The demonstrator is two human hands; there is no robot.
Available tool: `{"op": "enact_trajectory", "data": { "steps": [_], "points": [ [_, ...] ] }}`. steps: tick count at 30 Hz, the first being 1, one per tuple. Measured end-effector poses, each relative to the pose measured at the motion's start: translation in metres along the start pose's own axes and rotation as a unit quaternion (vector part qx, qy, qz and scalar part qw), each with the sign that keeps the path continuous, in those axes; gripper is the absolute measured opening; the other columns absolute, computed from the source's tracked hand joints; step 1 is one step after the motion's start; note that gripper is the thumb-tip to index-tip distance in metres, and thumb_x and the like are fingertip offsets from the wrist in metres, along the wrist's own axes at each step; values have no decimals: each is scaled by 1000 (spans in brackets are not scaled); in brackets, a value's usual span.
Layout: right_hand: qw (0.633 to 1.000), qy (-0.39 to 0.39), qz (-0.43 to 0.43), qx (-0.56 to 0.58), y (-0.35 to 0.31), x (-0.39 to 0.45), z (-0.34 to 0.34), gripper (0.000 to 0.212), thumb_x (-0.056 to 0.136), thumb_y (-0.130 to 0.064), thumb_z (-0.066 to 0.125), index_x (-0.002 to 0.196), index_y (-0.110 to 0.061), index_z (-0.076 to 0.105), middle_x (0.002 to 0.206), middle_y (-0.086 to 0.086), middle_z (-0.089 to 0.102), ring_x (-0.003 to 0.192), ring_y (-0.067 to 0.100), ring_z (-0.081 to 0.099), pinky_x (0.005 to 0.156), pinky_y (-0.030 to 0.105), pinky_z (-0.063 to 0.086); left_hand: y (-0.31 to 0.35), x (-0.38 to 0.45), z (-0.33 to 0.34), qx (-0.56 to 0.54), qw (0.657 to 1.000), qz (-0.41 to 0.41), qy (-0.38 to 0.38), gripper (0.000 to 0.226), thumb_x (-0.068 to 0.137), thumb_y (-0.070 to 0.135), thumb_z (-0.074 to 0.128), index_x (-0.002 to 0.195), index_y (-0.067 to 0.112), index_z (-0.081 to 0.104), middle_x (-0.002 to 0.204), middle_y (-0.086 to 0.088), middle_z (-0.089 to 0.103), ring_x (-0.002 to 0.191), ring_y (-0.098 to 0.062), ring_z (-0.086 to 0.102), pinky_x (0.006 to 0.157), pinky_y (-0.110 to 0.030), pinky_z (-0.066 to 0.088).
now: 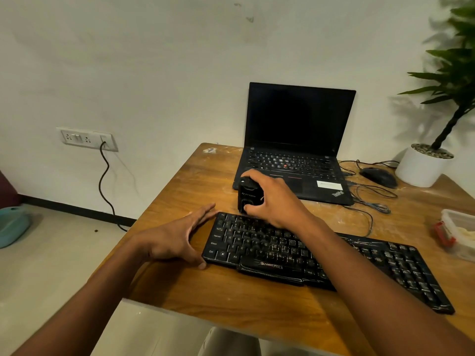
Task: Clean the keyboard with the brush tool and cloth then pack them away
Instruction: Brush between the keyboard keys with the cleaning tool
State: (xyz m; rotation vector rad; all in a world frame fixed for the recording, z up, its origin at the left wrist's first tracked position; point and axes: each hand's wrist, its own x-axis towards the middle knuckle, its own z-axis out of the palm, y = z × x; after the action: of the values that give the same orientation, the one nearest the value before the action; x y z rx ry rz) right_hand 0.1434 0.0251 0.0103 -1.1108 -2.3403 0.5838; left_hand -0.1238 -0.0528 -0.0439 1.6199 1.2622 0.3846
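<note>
Right hand (272, 199) is wrapped around a small black brush tool (248, 197), fingers curled over its top and side, holding it upright just beyond the far left edge of the dusty black Zebronics keyboard (321, 258). Left hand (174, 237) lies flat, fingers straight and relaxed, thumb touching the keyboard's left end on the wooden desk (231, 299). A dark ThinkPad laptop (295, 140) sits open behind.

Wood and black plastic

The table (270, 299) is varnished wood, scuffed and dusted pale; the keyboard (372, 263) is black plastic smeared white; the laptop (300, 119) looks matt.
</note>
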Motion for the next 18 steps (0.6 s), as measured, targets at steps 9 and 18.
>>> {"op": "enact_trajectory", "data": {
  "steps": [9,18],
  "points": [
    [999,-29,-15,-12,-12,13,15,70,82,-16,83,140,-35,48,108,-2,66,88,16,67,66,24,58,1,0,-1,5,1000,-3,2,144,60,25,100,161,51,-1,167,18,21,149,-10,32,123,-38,34],
    [998,-56,-7,37,-21,21,26,65,79,-17,84,134,-35,53,105,-3,66,88,16,67,70,36,64,1,1,0,4,1000,3,-1,142,64,18,98,161,48,-2,162,25,26,147,-4,34,124,-35,33]
  ]
}}
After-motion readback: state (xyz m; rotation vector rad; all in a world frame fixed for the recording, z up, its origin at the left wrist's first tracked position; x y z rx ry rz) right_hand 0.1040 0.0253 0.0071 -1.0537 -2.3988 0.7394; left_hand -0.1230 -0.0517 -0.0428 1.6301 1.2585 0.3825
